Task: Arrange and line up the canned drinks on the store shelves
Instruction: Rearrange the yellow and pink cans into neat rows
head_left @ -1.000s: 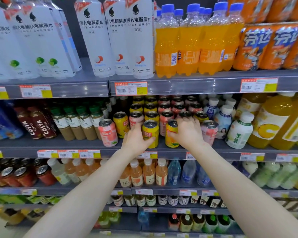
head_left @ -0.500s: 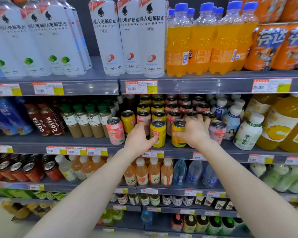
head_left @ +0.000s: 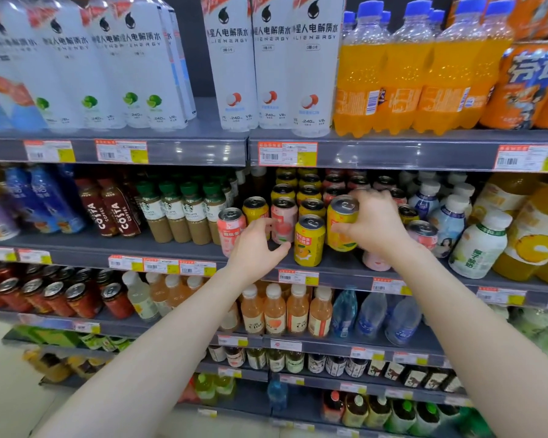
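Grey store shelving [head_left: 393, 153] fills the frame in tiers edged with price tags. White bottles [head_left: 234, 64] and orange soda bottles [head_left: 393, 74] line the top. On the middle shelf [head_left: 86, 248], frame centre, the right hand [head_left: 374, 226] wraps its fingers round a tilted yellow can [head_left: 340, 222] beside a standing yellow can [head_left: 309, 241]. The left hand [head_left: 257, 251], fingers loosely curled and holding nothing, is near a pink can [head_left: 231, 229].

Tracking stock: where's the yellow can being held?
Head view, centre-right on the shelf: the right hand grips the held can, tilted, with the standing yellow can just left.
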Tool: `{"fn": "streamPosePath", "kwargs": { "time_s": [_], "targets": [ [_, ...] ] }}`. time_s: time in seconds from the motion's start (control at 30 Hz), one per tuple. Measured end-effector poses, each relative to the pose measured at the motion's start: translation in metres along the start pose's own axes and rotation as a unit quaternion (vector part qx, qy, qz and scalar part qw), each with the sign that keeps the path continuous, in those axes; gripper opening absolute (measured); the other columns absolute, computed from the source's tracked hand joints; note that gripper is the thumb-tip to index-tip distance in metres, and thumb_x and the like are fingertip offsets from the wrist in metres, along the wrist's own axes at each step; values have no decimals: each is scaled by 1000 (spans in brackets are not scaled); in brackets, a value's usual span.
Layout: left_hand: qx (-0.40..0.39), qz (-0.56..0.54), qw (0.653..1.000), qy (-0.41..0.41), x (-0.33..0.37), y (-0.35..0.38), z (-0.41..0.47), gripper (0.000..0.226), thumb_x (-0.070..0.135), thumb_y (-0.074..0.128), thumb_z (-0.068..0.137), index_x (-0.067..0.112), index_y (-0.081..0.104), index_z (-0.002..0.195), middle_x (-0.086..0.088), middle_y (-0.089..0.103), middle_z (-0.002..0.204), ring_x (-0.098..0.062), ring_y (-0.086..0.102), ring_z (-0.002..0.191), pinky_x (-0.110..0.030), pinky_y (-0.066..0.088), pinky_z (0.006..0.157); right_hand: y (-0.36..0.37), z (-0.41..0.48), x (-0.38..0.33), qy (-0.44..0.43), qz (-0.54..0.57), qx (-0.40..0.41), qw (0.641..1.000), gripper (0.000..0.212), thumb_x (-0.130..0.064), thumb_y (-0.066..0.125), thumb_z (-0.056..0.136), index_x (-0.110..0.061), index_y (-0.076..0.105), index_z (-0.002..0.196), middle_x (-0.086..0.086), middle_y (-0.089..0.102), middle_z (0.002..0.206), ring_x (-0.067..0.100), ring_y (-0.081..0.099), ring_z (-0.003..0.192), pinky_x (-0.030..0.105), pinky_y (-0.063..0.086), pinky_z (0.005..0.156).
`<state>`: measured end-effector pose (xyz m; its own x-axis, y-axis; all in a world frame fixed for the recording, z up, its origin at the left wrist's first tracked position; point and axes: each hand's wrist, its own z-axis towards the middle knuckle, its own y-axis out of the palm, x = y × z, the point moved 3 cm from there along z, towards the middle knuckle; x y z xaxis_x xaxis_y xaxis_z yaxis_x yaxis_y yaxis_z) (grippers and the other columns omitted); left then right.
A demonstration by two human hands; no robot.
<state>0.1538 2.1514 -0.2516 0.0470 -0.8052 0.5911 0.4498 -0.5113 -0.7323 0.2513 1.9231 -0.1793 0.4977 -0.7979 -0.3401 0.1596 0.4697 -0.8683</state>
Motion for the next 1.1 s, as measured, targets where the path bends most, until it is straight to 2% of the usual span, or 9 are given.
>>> {"fn": "streamPosePath", "kwargs": {
  "time_s": [0.1, 0.23, 0.33, 0.43, 0.6, 0.7, 0.77, 0.87, 1.1],
  "targets": [
    [5, -1, 1000, -1, -2, -8, -2, 63, 50, 72, 89, 19, 53, 139, 3, 64, 132, -14, 61, 120, -35, 55, 97, -19, -2, -10, -17, 23, 11, 1000, 70, -61, 73, 57, -20, 67, 114, 5, 67, 107, 32, 56, 101, 42, 50, 86],
    [6, -13, 1000, 6, -1, -15, -6, 59, 46, 73, 91, 17, 54, 139, 4, 64, 130, -10, 60, 117, -25, 50, 93, -37, -5, -34, -57, 27, 0, 998, 70, -48, 85, 65, -17, 64, 124, 5, 63, 115, 29, 51, 107, 40, 45, 89],
    [0, -29, 1000, 12, -1, -20, -8, 60, 47, 73, 90, 18, 53, 139, 5, 64, 129, -9, 59, 117, -20, 45, 90, -42, -7, -53, -95, 56, -37, 993, 67, -56, 80, 62, -25, 64, 120, -2, 63, 112, 25, 52, 106, 45, 48, 92],
    [-14, -49, 998, 23, -1, -27, -9, 65, 51, 75, 87, 20, 53, 140, 8, 63, 129, -7, 59, 117, -20, 46, 91, -38, -5, -74, -122, 93, -60, 986, 57, -54, 81, 63, -23, 67, 110, -3, 67, 104, 21, 58, 99, 45, 51, 88],
    [-50, -85, 994, 38, -5, -36, -13, 75, 51, 81, 79, 25, 50, 143, 14, 62, 129, -3, 59, 118, -30, 53, 100, -12, 5, -101, -118, 128, -89, 981, 79, -52, 84, 65, -23, 59, 134, -1, 62, 125, 22, 55, 117, 42, 51, 95],
    [-37, -107, 993, 25, -14, -40, -15, 75, 55, 81, 76, 29, 51, 140, 17, 63, 125, 1, 59, 115, -32, 54, 99, 5, 11, -111, -115, 146, -105, 977, 85, -44, 88, 68, -17, 54, 141, 0, 61, 133, 18, 58, 118, 27, 50, 86],
    [-20, -119, 993, 13, -19, -43, -15, 75, 56, 83, 76, 28, 52, 139, 17, 64, 122, 2, 59, 112, -29, 54, 96, 13, 11, -119, -112, 167, -115, 973, 72, -37, 89, 69, -19, 60, 133, -3, 65, 122, 15, 63, 104, 27, 55, 75],
    [-13, -146, 989, -8, -24, -42, -15, 78, 54, 86, 74, 27, 53, 140, 17, 65, 122, 1, 62, 110, -28, 55, 94, 25, 11, -125, -113, 165, -125, 972, 49, -32, 89, 67, -22, 68, 110, -5, 69, 101, 12, 64, 88, 39, 58, 75],
    [15, -163, 985, -57, -31, -11, -11, 60, 52, 84, 75, 30, 57, 124, 14, 68, 114, -7, 66, 104, -40, 59, 90, 57, 17, -121, -89, 133, -150, 976, 46, -33, 85, 64, -24, 70, 106, -7, 71, 96, 16, 65, 88, 43, 56, 79]
  ]
}}
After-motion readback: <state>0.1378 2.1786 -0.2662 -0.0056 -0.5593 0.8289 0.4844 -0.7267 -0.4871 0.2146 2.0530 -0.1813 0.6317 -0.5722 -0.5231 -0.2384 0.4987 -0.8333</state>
